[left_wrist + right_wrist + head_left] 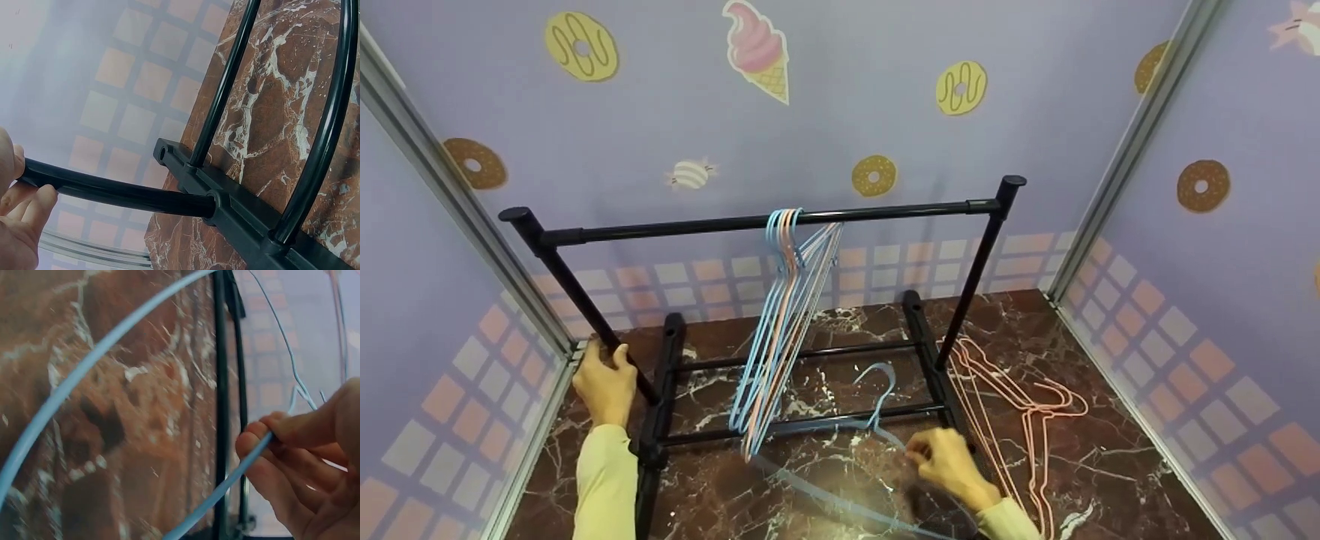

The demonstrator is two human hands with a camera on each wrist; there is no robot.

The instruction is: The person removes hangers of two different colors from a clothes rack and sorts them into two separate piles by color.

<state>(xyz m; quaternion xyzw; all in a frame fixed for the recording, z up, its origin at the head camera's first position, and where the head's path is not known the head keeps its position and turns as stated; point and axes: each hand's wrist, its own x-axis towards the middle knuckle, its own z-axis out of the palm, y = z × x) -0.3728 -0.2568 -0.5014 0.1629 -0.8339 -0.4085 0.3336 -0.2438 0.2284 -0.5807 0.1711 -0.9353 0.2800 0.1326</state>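
- Walls, lilac, printed with sweets and coloured squares; cut off at the top and sides of the head view.
- Surface, brown marbled with white veins; its near edge is left out of the head view.
- Rack, black, stood upright on the surface; the near end of its left foot is cut off, and that of its right foot is largely covered by the right hand.
- Hung hangers, blue and pink, hooked in a bunch near the middle of the rail; an exact count is prevented by overlap.
- Loose pink hangers, laid on the surface beside the rack's right foot; their lower parts are cut off or hidden by the right sleeve.
- Blue hanger, blurred, held low at the rack, its hook seen between the two lower crossbars; whether the front crossbar is touched cannot be told.
- Left hand, by which the left post is gripped between thumb and fingers; partly cropped in the left wrist view.
- Right hand, by which the blue hanger is pinched between thumb and fingertips; some fingers are hidden in the head view.
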